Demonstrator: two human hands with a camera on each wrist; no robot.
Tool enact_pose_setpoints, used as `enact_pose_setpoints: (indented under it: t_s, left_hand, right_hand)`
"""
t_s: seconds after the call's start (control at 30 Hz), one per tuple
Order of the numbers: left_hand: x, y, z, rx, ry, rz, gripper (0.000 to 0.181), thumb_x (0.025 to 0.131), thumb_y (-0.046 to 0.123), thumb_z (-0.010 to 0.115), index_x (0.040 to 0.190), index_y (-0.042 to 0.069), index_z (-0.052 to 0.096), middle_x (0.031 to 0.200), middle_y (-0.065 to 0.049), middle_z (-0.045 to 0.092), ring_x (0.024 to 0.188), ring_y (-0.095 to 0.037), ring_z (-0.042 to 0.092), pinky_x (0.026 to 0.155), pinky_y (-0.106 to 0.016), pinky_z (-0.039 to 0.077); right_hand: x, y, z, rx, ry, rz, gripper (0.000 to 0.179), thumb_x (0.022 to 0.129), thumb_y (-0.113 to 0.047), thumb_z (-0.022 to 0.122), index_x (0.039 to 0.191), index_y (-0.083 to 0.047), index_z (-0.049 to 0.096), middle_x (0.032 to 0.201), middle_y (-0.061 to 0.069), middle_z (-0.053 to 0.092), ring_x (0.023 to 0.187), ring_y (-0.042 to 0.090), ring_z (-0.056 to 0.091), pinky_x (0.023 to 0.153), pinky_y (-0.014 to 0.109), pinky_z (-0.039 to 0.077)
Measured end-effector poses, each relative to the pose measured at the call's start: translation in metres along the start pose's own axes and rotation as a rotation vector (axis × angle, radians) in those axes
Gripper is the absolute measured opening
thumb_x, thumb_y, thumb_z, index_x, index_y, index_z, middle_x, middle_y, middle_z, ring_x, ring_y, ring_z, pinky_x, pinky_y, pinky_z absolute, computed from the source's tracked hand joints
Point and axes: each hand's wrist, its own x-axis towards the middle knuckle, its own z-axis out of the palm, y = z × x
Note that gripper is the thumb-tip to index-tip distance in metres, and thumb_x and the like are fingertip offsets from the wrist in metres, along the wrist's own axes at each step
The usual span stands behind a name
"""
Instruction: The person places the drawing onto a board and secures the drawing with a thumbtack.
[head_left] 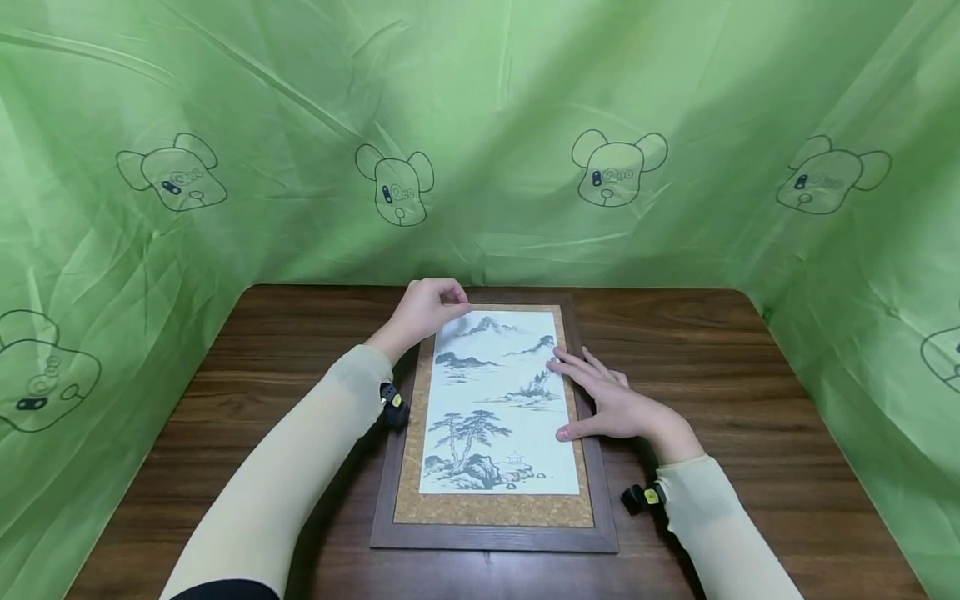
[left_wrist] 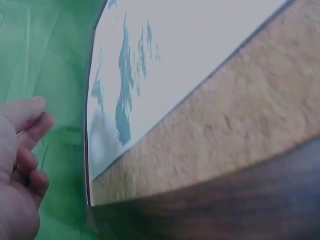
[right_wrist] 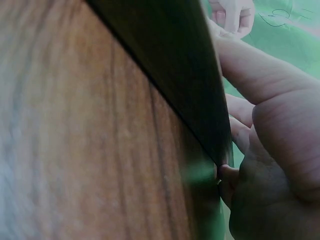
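A white sheet with an ink landscape painting (head_left: 495,400) lies on a cork board (head_left: 420,508) inside a dark wooden frame (head_left: 495,537). At the sheet's top edge is my left hand (head_left: 429,312), thumb and index fingertips together. In the left wrist view, this hand (left_wrist: 22,150) has its other fingers curled; I cannot tell whether something tiny is pinched. My right hand (head_left: 611,400) spreads over the frame's right side, fingertips at the sheet's right edge. The right wrist view shows that hand (right_wrist: 280,135) along the frame's side (right_wrist: 185,65).
Beneath the frame is a brown wooden table (head_left: 712,375). A green curtain (head_left: 495,125) with bear-head outlines surrounds its back and sides. Small black cameras sit at the left wrist (head_left: 393,406) and right wrist (head_left: 641,498).
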Motion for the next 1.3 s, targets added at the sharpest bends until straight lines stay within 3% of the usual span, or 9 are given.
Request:
enact_pose_setpoints:
  t_s: [0.3,0.47,0.77,1.03,1.3]
  left_hand:
    - [0.009,0.010,0.013,0.076,-0.058,-0.001,0.010,0.100,0.023,0.083,0.091,0.020,0.081,0.088,0.006,0.076,0.080,-0.019,0.062,0.073,-0.037,0.051]
    - [0.016,0.016,0.024,0.124,-0.061,-0.005,0.010,0.101,0.023,0.082,0.093,0.019,0.082,0.089,0.006,0.077,0.079,-0.018,0.064,0.074,-0.036,0.053]
    - [0.025,0.017,0.043,0.289,-0.046,0.005,0.010,0.100,0.026,0.082,0.095,0.019,0.086,0.090,0.008,0.080,0.083,-0.014,0.070,0.080,-0.038,0.057]
    - [0.020,0.016,0.045,0.279,-0.058,-0.017,0.006,0.097,0.024,0.084,0.093,0.020,0.084,0.091,0.008,0.079,0.088,-0.016,0.070,0.083,-0.038,0.057]
    - [0.025,0.019,0.047,0.285,-0.041,0.000,0.009,0.102,0.025,0.080,0.098,0.019,0.085,0.097,0.006,0.081,0.095,-0.017,0.073,0.090,-0.038,0.057]
  right_hand:
    - [-0.001,0.001,0.002,0.008,0.000,0.014,0.108,0.089,-0.057,0.089,0.174,-0.027,0.031,0.185,0.000,0.008,0.167,0.044,-0.008,0.115,0.086,0.005]
    - [-0.002,0.002,0.000,0.007,0.003,0.031,0.109,0.087,-0.057,0.090,0.174,-0.028,0.031,0.185,-0.002,0.008,0.167,0.044,-0.006,0.115,0.086,0.006]
    - [-0.002,0.003,0.000,0.001,0.005,0.039,0.109,0.087,-0.059,0.090,0.174,-0.029,0.032,0.185,-0.003,0.009,0.167,0.044,-0.006,0.114,0.087,0.006]
    - [0.000,-0.002,-0.001,-0.002,0.006,0.025,0.108,0.088,-0.056,0.090,0.174,-0.026,0.032,0.185,0.000,0.009,0.167,0.046,-0.005,0.115,0.086,0.006]
    - [0.001,-0.003,-0.001,-0.017,0.005,0.022,0.107,0.088,-0.057,0.089,0.173,-0.026,0.033,0.184,0.001,0.009,0.167,0.045,-0.005,0.116,0.084,0.008]
